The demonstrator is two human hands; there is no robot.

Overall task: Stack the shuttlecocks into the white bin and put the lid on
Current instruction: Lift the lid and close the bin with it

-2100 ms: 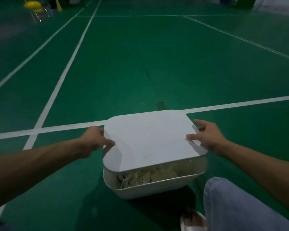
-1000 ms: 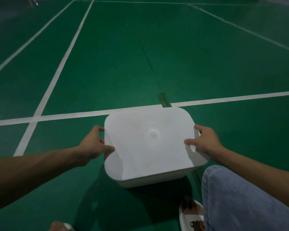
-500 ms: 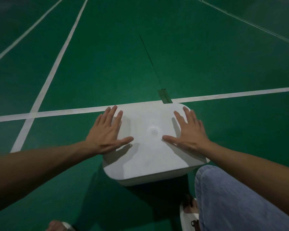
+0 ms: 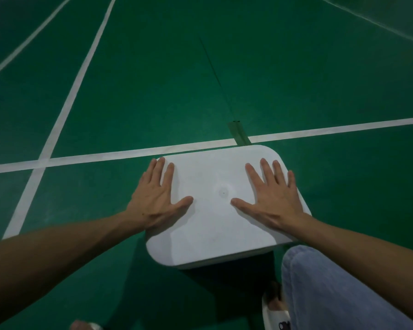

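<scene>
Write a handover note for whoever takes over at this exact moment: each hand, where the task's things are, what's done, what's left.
Left hand: open, flat on the left side of the lid, fingers straight.
Right hand: open, flat on the lid's right side.
The lid covers the white bin, which is hidden beneath it, on the green court floor.
Shuttlecocks: none in view; presumably inside, but this cannot be confirmed.
Done: the lid appears to be on.
Left: probably check that the lid sits evenly all round, then lift both hands.
</scene>
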